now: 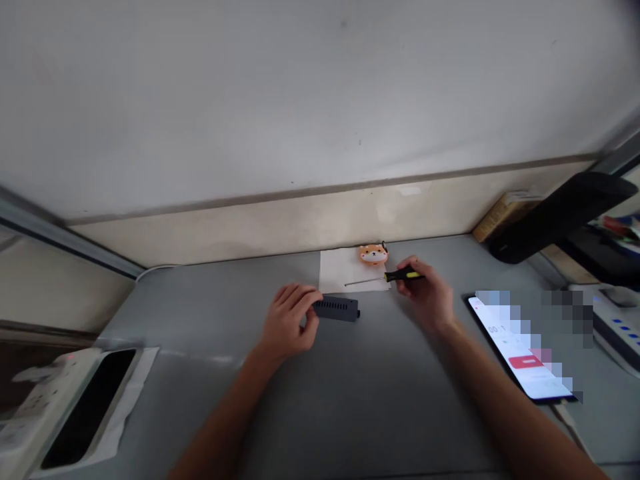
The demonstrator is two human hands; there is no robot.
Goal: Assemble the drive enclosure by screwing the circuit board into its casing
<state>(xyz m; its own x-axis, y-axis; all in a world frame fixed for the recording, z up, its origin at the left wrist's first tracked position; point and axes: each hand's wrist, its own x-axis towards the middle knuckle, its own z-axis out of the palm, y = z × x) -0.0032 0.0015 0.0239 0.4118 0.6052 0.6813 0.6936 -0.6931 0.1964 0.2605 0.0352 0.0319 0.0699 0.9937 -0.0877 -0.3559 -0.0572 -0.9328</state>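
Black-and-yellow screwdriver (404, 275) sits in a narrow grip of the right hand (423, 293), its thin shaft over a white paper sheet (345, 270). The left hand (287, 320) closes on a dark grey slotted casing (337, 309), on the grey desk (200, 400), with no part visibly removed.

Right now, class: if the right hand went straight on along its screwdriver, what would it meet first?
Probably the left hand's fingers, passing just behind the dark vented box; depth is unclear.
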